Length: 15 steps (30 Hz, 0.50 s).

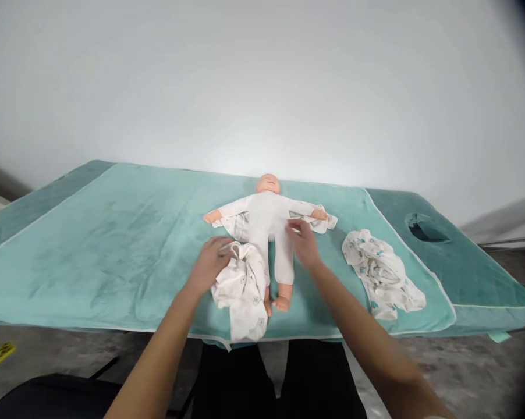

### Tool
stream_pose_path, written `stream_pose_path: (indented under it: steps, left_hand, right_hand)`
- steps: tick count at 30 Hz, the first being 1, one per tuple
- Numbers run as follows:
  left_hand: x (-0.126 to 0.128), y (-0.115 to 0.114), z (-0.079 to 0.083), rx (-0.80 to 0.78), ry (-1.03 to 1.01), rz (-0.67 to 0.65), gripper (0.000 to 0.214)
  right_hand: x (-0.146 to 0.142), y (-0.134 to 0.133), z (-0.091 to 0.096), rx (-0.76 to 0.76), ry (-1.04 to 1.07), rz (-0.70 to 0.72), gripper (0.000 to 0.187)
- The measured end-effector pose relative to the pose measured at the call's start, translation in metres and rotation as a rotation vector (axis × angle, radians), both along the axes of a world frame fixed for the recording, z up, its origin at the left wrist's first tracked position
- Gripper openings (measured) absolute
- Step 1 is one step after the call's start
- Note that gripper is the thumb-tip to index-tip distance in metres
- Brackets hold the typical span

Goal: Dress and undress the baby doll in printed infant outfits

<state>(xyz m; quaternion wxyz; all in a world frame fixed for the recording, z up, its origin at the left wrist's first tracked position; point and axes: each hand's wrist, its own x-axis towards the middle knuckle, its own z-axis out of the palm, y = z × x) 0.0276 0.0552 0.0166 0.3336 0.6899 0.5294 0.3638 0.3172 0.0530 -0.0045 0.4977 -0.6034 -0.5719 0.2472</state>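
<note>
A baby doll (269,212) with a white cloth body lies on its back, head towards the wall and feet towards me. Beneath its arms is spread a white patterned baby top (237,226). My left hand (212,262) is closed on the edge of a bunched white baby garment (247,285) with small prints, which lies against and partly over the doll's left-side leg in view. That leg's foot shows only in part. My right hand (304,241) is at the doll's other hip, fingers apart and slightly bent; whether they touch the cloth is hard to see.
A crumpled white baby garment (380,273) with teal prints lies to the right. The teal cover (92,250) is spread over a padded table with a face hole (426,228) at its right end. A pale wall (262,87) stands behind; a black seat (53,398) is lower left.
</note>
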Motion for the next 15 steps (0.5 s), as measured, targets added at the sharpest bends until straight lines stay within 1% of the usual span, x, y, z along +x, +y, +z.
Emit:
stream_pose_path:
  steps: [1, 3, 5, 6, 8, 10, 11, 13, 15]
  left_hand:
    - [0.006, 0.009, -0.001, 0.006, 0.009, -0.026, 0.043]
    - [0.02, 0.028, -0.002, -0.077, 0.001, -0.057, 0.046]
    - [0.036, 0.047, 0.0, -0.207, -0.001, -0.097, 0.055]
    - [0.044, 0.056, 0.002, -0.26, -0.008, -0.119, 0.059]
    - [0.06, 0.068, 0.006, -0.346, -0.078, -0.157, 0.062]
    - [0.072, 0.073, 0.007, -0.429, -0.213, -0.205, 0.064]
    - [0.075, 0.073, 0.007, -0.472, -0.288, -0.229, 0.066]
    - [0.08, 0.073, 0.002, -0.545, -0.412, -0.256, 0.072]
    - [0.084, 0.075, -0.005, -0.602, -0.468, -0.245, 0.077]
  right_hand:
    - [0.011, 0.019, 0.002, -0.002, 0.015, -0.078, 0.041]
    - [0.031, 0.059, 0.013, -0.033, 0.036, -0.199, 0.043]
    - [0.043, 0.102, 0.027, -0.156, 0.002, -0.199, 0.046]
    - [0.046, 0.123, 0.034, -0.239, -0.02, -0.159, 0.049]
    - [0.05, 0.16, 0.041, -0.35, -0.04, -0.083, 0.057]
    - [0.053, 0.187, 0.042, -0.43, -0.039, 0.003, 0.059]
    - [0.054, 0.197, 0.04, -0.478, -0.018, 0.086, 0.057]
    - [0.055, 0.212, 0.033, -0.582, 0.063, 0.325, 0.053]
    - [0.057, 0.221, 0.027, -0.658, 0.148, 0.537, 0.049]
